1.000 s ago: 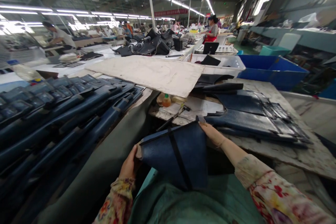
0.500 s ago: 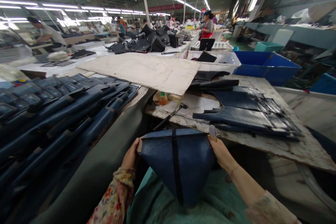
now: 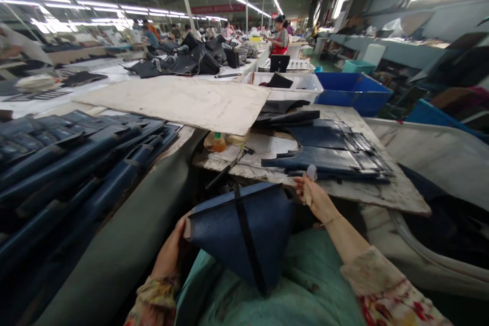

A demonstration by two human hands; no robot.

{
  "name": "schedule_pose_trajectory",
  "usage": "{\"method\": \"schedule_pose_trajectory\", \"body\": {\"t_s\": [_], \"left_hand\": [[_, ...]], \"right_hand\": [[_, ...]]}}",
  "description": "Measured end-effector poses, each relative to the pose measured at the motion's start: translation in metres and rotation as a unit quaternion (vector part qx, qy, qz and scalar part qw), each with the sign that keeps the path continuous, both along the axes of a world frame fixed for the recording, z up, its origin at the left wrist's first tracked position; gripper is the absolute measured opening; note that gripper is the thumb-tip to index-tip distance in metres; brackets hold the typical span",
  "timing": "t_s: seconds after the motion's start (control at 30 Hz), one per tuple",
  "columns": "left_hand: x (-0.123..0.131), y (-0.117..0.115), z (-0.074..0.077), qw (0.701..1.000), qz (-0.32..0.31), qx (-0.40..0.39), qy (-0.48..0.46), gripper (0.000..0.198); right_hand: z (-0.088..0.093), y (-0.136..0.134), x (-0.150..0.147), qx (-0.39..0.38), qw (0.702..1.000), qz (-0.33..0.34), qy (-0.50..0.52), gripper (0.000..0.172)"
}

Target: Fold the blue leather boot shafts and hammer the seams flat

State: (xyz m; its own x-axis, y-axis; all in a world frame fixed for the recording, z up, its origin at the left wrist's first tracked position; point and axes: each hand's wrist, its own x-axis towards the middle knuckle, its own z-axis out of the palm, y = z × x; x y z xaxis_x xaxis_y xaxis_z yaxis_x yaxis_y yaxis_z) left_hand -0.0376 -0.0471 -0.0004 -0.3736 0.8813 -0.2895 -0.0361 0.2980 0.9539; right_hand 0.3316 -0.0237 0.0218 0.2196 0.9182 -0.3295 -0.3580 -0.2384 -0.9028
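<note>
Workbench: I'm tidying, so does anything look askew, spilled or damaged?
The board has a chipped, stained front edge below the stacked dark pieces. A pale sheet overhangs an orange bottle. Nothing looks spilled; the blue piece in the left hand seems intact.

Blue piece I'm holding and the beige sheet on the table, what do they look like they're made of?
Blue piece: probably leather or faux leather, matte with a soft sheen; it folds stiffly. Beige sheet: likely card or thin board, dull and stained; it lies flat and overhangs stiffly.
</note>
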Motion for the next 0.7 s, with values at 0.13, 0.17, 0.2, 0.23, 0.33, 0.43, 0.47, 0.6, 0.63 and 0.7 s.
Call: {"method": "schedule_pose_trajectory", "body": {"t_s": [0.13, 0.17, 0.2, 0.23, 0.33, 0.43, 0.47, 0.6, 0.63, 0.7], "left_hand": [[-0.007, -0.011, 0.013, 0.992, 0.045, 0.066, 0.102, 0.034], [-0.006, -0.014, 0.018, 0.984, 0.048, 0.092, 0.143, 0.041], [-0.002, -0.017, 0.025, 0.974, 0.039, 0.125, 0.187, 0.045], [0.004, -0.019, 0.033, 0.961, 0.014, 0.16, 0.227, 0.045], [0.041, -0.027, 0.058, 0.926, -0.121, 0.245, 0.26, 0.035], [0.093, -0.037, 0.077, 0.888, -0.301, 0.267, 0.221, 0.032], [0.111, -0.039, 0.082, 0.859, -0.363, 0.283, 0.224, 0.035], [0.169, -0.04, 0.092, 0.774, -0.477, 0.342, 0.239, 0.042], [0.179, -0.037, 0.094, 0.769, -0.48, 0.349, 0.239, 0.043], [0.195, -0.032, 0.096, 0.769, -0.477, 0.36, 0.23, 0.045]], "right_hand": [[0.017, -0.008, 0.008, 0.063, 0.996, -0.041, 0.053, 0.045], [0.022, -0.01, 0.006, 0.073, 0.994, -0.045, 0.063, 0.045], [0.028, -0.013, 0.002, 0.082, 0.992, -0.048, 0.077, 0.045], [0.033, -0.015, -0.003, 0.091, 0.99, -0.048, 0.101, 0.044], [0.05, -0.02, -0.021, 0.109, 0.969, -0.043, 0.218, 0.042], [0.063, -0.022, -0.039, 0.11, 0.949, -0.048, 0.292, 0.043], [0.066, -0.023, -0.043, 0.107, 0.948, -0.051, 0.296, 0.044], [0.073, -0.025, -0.055, 0.097, 0.948, -0.055, 0.299, 0.044], [0.074, -0.025, -0.057, 0.093, 0.948, -0.058, 0.297, 0.045], [0.076, -0.027, -0.06, 0.08, 0.953, -0.067, 0.285, 0.045]]}}
